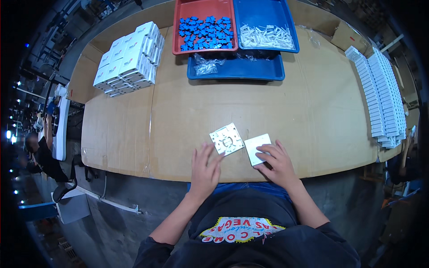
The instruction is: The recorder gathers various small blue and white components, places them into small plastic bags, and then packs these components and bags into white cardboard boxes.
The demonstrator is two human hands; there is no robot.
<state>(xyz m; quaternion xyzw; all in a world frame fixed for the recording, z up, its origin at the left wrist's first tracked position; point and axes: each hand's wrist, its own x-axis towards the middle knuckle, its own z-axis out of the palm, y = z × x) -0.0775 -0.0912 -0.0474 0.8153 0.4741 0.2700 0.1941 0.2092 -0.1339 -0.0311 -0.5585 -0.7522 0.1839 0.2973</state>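
Observation:
A square white plastic housing (231,135) lies on the cardboard-covered table, its inner side up with moulded ribs and a round opening. My left hand (205,169) is at its lower-left corner, fingers spread, with fingertips at its edge. Just to the right, a plain white square cover (254,145) shows its smooth face. My right hand (278,164) grips this cover, fingertips on top and thumb at the near edge. The corners of the two pieces come close together.
Stacked white square boxes (127,56) stand at the far left. A red tray (178,27) of blue parts and a blue tray (288,20) of white strips sit above another blue tray (237,75). Rows of white pieces (380,96) line the right edge. A person (47,152) is at far left.

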